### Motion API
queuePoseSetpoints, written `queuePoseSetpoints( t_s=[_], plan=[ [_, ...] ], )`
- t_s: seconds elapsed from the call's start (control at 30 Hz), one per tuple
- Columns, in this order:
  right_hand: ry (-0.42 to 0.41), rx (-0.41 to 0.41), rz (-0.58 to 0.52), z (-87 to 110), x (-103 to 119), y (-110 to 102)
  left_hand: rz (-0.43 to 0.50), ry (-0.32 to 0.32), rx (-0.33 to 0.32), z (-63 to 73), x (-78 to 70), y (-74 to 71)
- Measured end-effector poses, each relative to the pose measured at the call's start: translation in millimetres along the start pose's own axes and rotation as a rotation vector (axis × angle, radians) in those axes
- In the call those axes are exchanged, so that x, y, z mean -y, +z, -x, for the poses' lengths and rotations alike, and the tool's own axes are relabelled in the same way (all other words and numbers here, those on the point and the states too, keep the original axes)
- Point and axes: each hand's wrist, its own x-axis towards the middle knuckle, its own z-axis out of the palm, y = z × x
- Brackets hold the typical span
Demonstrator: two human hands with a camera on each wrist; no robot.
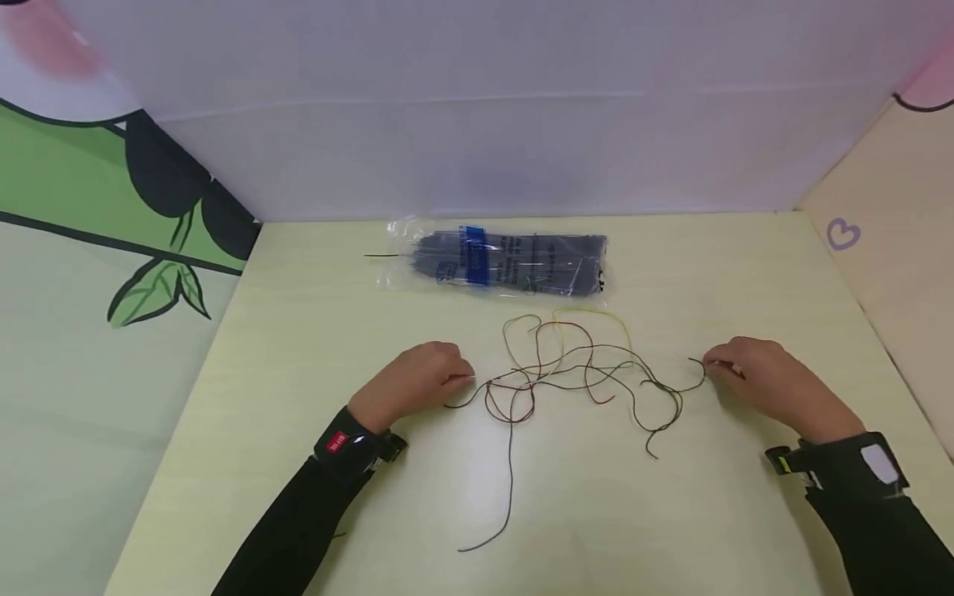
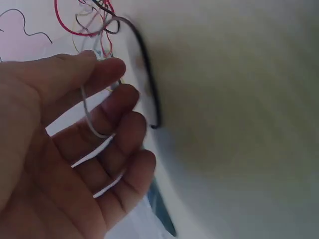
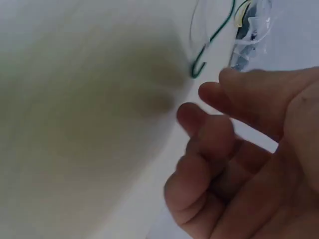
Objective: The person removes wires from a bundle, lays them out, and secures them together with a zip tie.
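Observation:
A loose tangle of thin wires (image 1: 532,372) in red, yellow, dark green and black lies on the table between the two hands. At its left side, my left hand (image 1: 421,381) pinches a thin grey wire (image 2: 88,117) between thumb and forefinger, its end curving down to the other fingers. A thicker-looking black wire (image 2: 152,94) passes beside these fingertips. My right hand (image 1: 768,385) is at the tangle's right end, fingers loosely curled. In the right wrist view the hooked tip of a green wire (image 3: 197,72) lies just off its fingertips, and no wire shows between them.
Behind the tangle lies a clear plastic bag (image 1: 514,261) of dark strips with a blue label, one thin strip poking out at left. The pale table (image 1: 596,530) meets a white back wall (image 1: 477,157) and printed side panels.

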Motion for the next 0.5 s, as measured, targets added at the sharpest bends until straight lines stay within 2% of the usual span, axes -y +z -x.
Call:
queuePoseSetpoints(
  t_s=[0.03,0.07,0.13,0.2,0.27,0.33,0.4,0.43,0.5],
  plan=[
    [0.006,-0.001,0.018,-0.4,8,-3,-0.022,0.013,0.002,-0.7,-1.8,-1.1],
    [-0.003,-0.038,0.037,-0.4,16,-7,-0.035,0.023,0.003,-1.6,-3.2,-2.2],
    [-0.058,-0.174,0.083,-2.5,39,-16,-0.051,0.042,0.012,-2.7,-6.1,-6.2],
    [-0.166,-0.336,0.124,-9.4,69,-23,-0.062,0.043,0.033,-3.1,-7.9,-9.8],
    [-0.34,-0.45,0.125,-22.2,100,-23,-0.08,0.038,0.055,-3.6,-10.4,-13.8],
    [-0.5,-0.439,0.127,-37.0,129,-18,-0.123,0.026,0.056,-5.1,-14.6,-18.0],
    [-0.598,-0.351,0.155,-49.7,150,-8,-0.179,-0.001,0.043,-9.0,-22.3,-21.6],
    [-0.624,-0.301,0.174,-55.1,156,-3,-0.212,0.002,0.019,-12.7,-27.8,-22.8],
    [-0.612,-0.206,0.232,-62.4,163,6,-0.258,0.049,-0.05,-23.8,-41.1,-22.9]
  ],
)
